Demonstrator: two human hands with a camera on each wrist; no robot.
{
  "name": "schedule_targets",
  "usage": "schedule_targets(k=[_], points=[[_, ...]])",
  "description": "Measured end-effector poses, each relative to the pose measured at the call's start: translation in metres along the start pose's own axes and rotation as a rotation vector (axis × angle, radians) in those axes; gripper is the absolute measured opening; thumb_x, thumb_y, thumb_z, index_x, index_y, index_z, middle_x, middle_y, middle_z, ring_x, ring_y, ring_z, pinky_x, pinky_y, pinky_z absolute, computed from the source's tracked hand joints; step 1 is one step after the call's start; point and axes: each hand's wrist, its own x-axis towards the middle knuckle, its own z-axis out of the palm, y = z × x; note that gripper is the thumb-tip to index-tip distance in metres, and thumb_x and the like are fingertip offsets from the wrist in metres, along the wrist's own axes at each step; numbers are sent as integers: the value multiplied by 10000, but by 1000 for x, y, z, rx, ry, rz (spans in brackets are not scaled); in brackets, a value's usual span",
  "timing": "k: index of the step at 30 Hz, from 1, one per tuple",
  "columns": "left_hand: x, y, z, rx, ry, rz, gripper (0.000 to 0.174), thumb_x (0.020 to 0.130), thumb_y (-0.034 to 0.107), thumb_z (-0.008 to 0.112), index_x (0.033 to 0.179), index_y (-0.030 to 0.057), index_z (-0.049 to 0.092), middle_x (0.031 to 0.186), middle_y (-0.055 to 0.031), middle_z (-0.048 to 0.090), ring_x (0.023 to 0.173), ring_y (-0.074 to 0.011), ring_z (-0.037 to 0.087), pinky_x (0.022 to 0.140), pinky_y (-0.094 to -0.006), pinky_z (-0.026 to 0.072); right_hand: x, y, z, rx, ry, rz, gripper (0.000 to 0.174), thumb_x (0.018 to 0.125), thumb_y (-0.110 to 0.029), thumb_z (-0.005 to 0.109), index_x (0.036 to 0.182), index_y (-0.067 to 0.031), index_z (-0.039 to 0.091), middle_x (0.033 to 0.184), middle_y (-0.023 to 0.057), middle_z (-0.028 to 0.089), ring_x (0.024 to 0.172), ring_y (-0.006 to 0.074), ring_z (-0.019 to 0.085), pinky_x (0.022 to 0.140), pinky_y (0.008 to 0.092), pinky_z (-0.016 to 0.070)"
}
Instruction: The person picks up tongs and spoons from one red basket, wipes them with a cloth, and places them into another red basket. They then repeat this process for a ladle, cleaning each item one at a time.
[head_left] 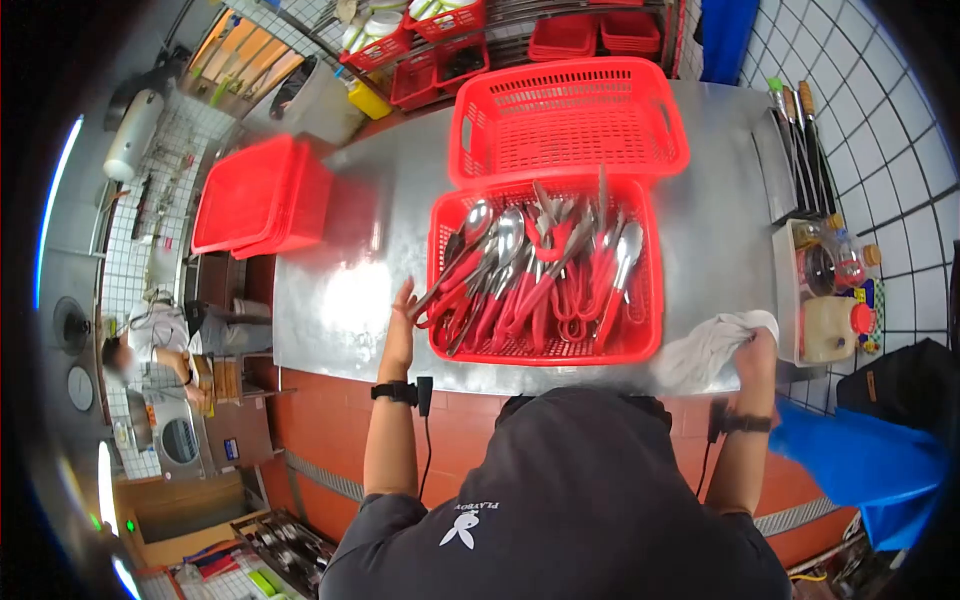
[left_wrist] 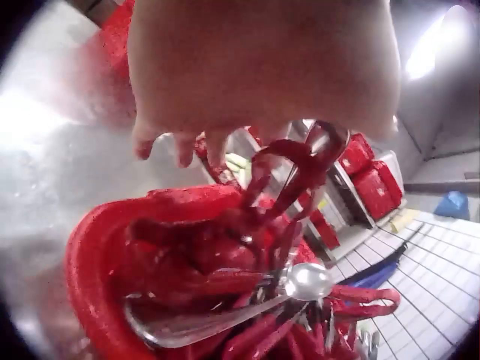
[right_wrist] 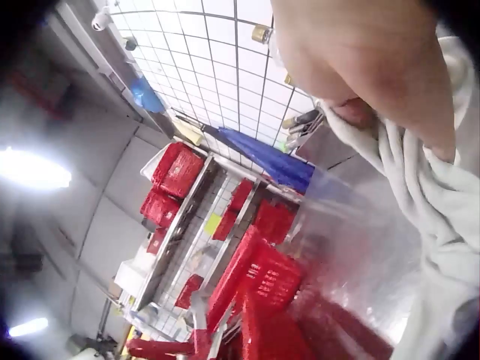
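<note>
In the head view, a red plastic basket (head_left: 645,340) holds a heap of red-handled metal tongs (head_left: 540,285). My left hand (head_left: 400,318) is at the basket's left rim, beside the tool ends that stick out there. In the left wrist view, the fingertips (left_wrist: 184,150) point down over the basket, and blurred tongs (left_wrist: 289,154) overlap the hand's lower edge. Bunched in my right hand (head_left: 758,352) is a white cloth (head_left: 705,350), lying over the table's front edge at the right. The cloth hangs in folds from the right hand in its wrist view.
Behind the tongs is a second red basket (head_left: 570,120), on the metal table (head_left: 375,200). Stacked red bins (head_left: 255,200) stand at the left. A white caddy (head_left: 787,300) with bottles lines the right wall. Another person (head_left: 160,335) works at far left.
</note>
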Motion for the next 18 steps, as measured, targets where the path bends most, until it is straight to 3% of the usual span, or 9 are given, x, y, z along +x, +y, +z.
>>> schedule_targets(k=[2,3,4,6,8,11,13,16,18], points=[[-1,-8,6,-352,380,-376,941,898,830,241,1541,150,339,1560,-148,363,1423,-312,361,1153,-480,249,12,-13,22,-82,-128,28,305,936,-182,486,1140,0,622,1126,105,656,1114,257,604,995,415,474],[-1,-25,5,-329,390,-534,862,911,819,175,1539,254,345,1586,-108,322,1412,-306,351,1156,-543,189,21,-25,35,-311,-138,145,332,933,-210,508,1182,-17,610,1158,88,647,1139,241,590,985,409,470],[0,-41,7,-293,350,-589,774,974,732,196,1524,216,368,1535,-108,409,1368,-277,423,1142,-476,270,27,-36,46,-540,-146,255,365,930,-238,530,1225,-33,598,1189,71,637,1163,225,576,975,403,467],[0,-25,23,-373,112,-439,689,1036,611,237,1509,131,377,1441,-112,520,1287,-241,513,1088,-393,373,32,-57,66,-648,-61,153,447,940,-299,550,1330,-82,562,1315,50,586,1207,210,536,997,390,436],[0,-19,36,-522,214,-382,629,1067,512,275,1466,46,414,1363,-115,584,1222,-208,566,1023,-339,442,18,-83,92,-453,-93,-154,546,931,-392,576,1382,-90,518,1342,43,525,1197,197,481,1008,411,393],[-2,-39,48,-561,349,-360,552,1069,445,346,1374,14,508,1282,-123,631,1157,-212,600,986,-359,468,-14,-81,145,-404,-294,-194,570,938,-409,577,1405,-93,492,1353,56,505,1190,194,484,1008,407,388],[-5,-66,56,-66,437,-309,431,1062,339,406,1264,1,582,1147,-122,683,1053,-221,641,936,-352,492,-15,-42,167,-445,-361,-31,606,954,-389,569,1454,-79,424,1398,98,478,1246,205,467,1016,403,384],[-3,-41,69,-236,595,-318,356,1042,247,424,1186,-16,615,1031,-111,703,981,-224,656,892,-345,506,-26,17,195,-539,-455,83,690,969,-301,587,1507,1,277,1464,180,429,1347,277,429,1052,378,386],[-6,-31,66,-185,647,-414,336,1024,186,433,1249,-27,561,1055,-113,692,995,-210,654,874,-335,522,-18,61,193,-592,-416,-126,639,962,-253,603,1458,45,331,1414,209,472,1293,299,484,1054,381,391]])
